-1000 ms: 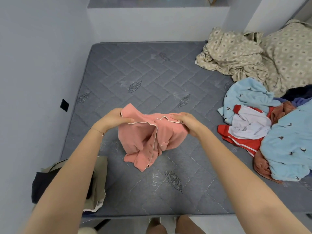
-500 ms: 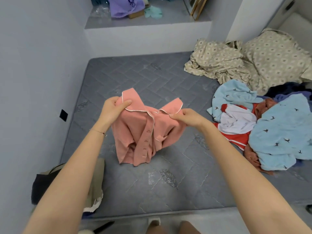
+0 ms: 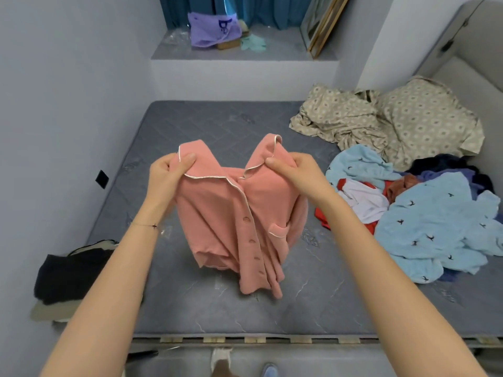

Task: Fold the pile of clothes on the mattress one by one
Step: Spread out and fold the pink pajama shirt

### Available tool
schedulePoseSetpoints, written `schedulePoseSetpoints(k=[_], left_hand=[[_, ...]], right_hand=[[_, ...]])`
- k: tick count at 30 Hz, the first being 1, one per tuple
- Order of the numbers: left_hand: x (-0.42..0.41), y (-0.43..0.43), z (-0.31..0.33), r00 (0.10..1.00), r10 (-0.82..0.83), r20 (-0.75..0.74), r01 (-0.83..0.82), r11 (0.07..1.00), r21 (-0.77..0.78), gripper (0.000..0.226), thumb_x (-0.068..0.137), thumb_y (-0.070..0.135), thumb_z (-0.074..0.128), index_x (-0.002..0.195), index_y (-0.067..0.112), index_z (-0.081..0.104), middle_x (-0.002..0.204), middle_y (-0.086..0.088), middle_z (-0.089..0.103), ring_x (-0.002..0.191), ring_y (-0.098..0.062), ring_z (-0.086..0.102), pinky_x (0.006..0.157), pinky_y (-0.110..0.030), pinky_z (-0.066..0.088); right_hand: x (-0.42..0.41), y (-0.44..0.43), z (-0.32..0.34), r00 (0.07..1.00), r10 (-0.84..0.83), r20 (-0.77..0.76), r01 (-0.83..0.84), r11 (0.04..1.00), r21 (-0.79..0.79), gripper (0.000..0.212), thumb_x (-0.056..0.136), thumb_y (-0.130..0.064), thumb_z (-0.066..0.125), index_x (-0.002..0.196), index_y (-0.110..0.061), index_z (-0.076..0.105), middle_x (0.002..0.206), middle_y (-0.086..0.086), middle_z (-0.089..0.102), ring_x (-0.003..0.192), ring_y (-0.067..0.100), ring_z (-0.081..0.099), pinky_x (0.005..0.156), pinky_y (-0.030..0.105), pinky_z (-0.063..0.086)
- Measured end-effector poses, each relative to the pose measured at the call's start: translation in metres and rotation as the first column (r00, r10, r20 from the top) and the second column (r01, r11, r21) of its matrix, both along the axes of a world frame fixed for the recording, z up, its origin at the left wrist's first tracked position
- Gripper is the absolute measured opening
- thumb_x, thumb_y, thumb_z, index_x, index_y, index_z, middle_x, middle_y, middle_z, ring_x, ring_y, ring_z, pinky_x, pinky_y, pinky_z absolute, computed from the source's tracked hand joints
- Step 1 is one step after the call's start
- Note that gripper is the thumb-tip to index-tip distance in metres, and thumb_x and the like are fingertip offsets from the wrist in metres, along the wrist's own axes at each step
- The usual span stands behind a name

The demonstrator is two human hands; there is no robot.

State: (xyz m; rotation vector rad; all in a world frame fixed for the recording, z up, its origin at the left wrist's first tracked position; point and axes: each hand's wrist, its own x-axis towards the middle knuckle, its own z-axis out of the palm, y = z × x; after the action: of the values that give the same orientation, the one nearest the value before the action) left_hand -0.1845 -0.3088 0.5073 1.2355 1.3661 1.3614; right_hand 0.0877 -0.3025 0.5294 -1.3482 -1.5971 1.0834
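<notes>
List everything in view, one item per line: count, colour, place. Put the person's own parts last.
pink shirt: 1, pink with white piping, held up over the mattress middle
mattress: 1, grey quilted, fills the centre
clothes pile: 1, light blue, red, white, navy, on the mattress's right side
patterned bedding: 1 crumpled heap, beige, far right corner
dark garment stack: 1, black over beige, near left edge
purple bag: 1, purple, on the ledge beyond the mattress
framed picture: 1, gold frame, leaning at the ledge's right
curtain: 1, teal, behind the ledge
left hand: 1, gripping the shirt's left collar
right hand: 1, gripping the shirt's right collar
</notes>
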Motion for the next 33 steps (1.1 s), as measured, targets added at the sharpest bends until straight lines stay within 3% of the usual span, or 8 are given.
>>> schedulePoseSetpoints(k=[4, 7, 14, 22, 24, 26, 29, 33], left_hand=[[-0.013, 0.026, 0.021, 0.994, -0.049, 0.097, 0.055, 0.996, -0.067, 0.039, 0.079, 0.039, 0.072, 0.061, 0.016, 0.045, 0.058, 0.006, 0.046, 0.051, -0.005, 0.042, 0.046, -0.019, 0.032], [-0.018, 0.060, 0.001, 0.996, -0.036, -0.085, 0.024, 0.989, -0.143, 0.039, 0.084, 0.036, 0.072, 0.056, 0.020, 0.049, 0.052, 0.012, 0.043, 0.045, -0.003, 0.037, 0.040, -0.018, 0.027], [-0.003, 0.125, -0.160, 0.889, -0.248, -0.384, 0.069, 0.903, -0.423, 0.040, 0.086, 0.026, 0.072, 0.064, 0.011, 0.042, 0.061, -0.001, 0.029, 0.055, -0.013, 0.025, 0.048, -0.026, 0.019], [0.020, 0.220, -0.306, 0.921, -0.244, -0.302, 0.089, 0.890, -0.447, 0.013, 0.091, 0.013, 0.064, 0.085, 0.002, 0.065, 0.075, 0.003, 0.056, 0.074, -0.012, 0.048, 0.065, -0.024, 0.038], [0.027, 0.236, -0.335, 0.928, -0.243, -0.283, 0.084, 0.876, -0.475, 0.024, 0.092, 0.015, 0.064, 0.114, 0.008, 0.064, 0.102, 0.006, 0.062, 0.096, -0.012, 0.056, 0.077, -0.010, 0.041], [0.030, 0.245, -0.363, 0.888, -0.310, -0.339, 0.109, 0.859, -0.501, 0.050, 0.091, 0.023, 0.064, 0.138, 0.010, 0.050, 0.130, 0.003, 0.052, 0.120, -0.013, 0.048, 0.101, -0.019, 0.036], [0.039, 0.245, -0.398, 0.767, -0.439, -0.469, 0.186, 0.851, -0.492, 0.062, 0.084, 0.038, 0.058, 0.141, 0.015, 0.047, 0.144, -0.004, 0.049, 0.131, -0.021, 0.044, 0.109, -0.038, 0.034], [0.066, 0.234, -0.424, 0.635, -0.478, -0.607, 0.300, 0.877, -0.376, 0.047, 0.088, 0.016, 0.064, 0.134, 0.020, 0.052, 0.136, -0.002, 0.053, 0.127, -0.023, 0.046, 0.104, -0.034, 0.032]], right_hand=[[0.008, 0.022, 0.020, 0.994, -0.001, -0.114, 0.001, 1.000, -0.001, 0.043, 0.079, -0.054, 0.068, 0.073, -0.015, 0.051, 0.070, 0.002, 0.034, 0.064, 0.012, 0.030, 0.053, 0.028, 0.019], [0.005, 0.053, -0.007, 0.996, -0.065, 0.058, 0.062, 0.997, 0.052, 0.050, 0.082, -0.045, 0.071, 0.057, -0.021, 0.035, 0.054, -0.010, 0.026, 0.051, 0.003, 0.022, 0.045, 0.022, 0.015], [-0.001, 0.104, -0.181, 0.862, -0.133, 0.488, 0.256, 0.947, -0.194, 0.055, 0.086, -0.047, 0.066, 0.056, -0.017, 0.030, 0.051, -0.001, 0.036, 0.056, 0.021, 0.038, 0.052, 0.036, 0.025], [0.000, 0.172, -0.329, 0.833, -0.258, 0.490, 0.420, 0.871, -0.256, 0.037, 0.092, -0.030, 0.062, 0.070, -0.002, 0.052, 0.058, 0.005, 0.043, 0.068, 0.029, 0.042, 0.062, 0.039, 0.027], [0.000, 0.192, -0.353, 0.812, -0.249, 0.528, 0.425, 0.872, -0.242, 0.023, 0.093, -0.029, 0.061, 0.083, -0.008, 0.063, 0.072, 0.009, 0.060, 0.079, 0.032, 0.052, 0.070, 0.038, 0.036], [0.001, 0.207, -0.375, 0.755, -0.218, 0.618, 0.431, 0.875, -0.219, 0.031, 0.093, -0.035, 0.060, 0.119, -0.019, 0.065, 0.114, 0.008, 0.066, 0.109, 0.033, 0.053, 0.091, 0.040, 0.041], [0.008, 0.210, -0.402, 0.704, -0.174, 0.688, 0.442, 0.866, -0.233, 0.050, 0.090, -0.039, 0.062, 0.137, -0.026, 0.052, 0.138, 0.004, 0.053, 0.127, 0.030, 0.042, 0.100, 0.041, 0.034], [0.028, 0.185, -0.432, 0.702, -0.132, 0.700, 0.444, 0.849, -0.285, 0.056, 0.089, -0.040, 0.063, 0.141, -0.026, 0.047, 0.140, 0.002, 0.050, 0.130, 0.028, 0.039, 0.103, 0.041, 0.031]])
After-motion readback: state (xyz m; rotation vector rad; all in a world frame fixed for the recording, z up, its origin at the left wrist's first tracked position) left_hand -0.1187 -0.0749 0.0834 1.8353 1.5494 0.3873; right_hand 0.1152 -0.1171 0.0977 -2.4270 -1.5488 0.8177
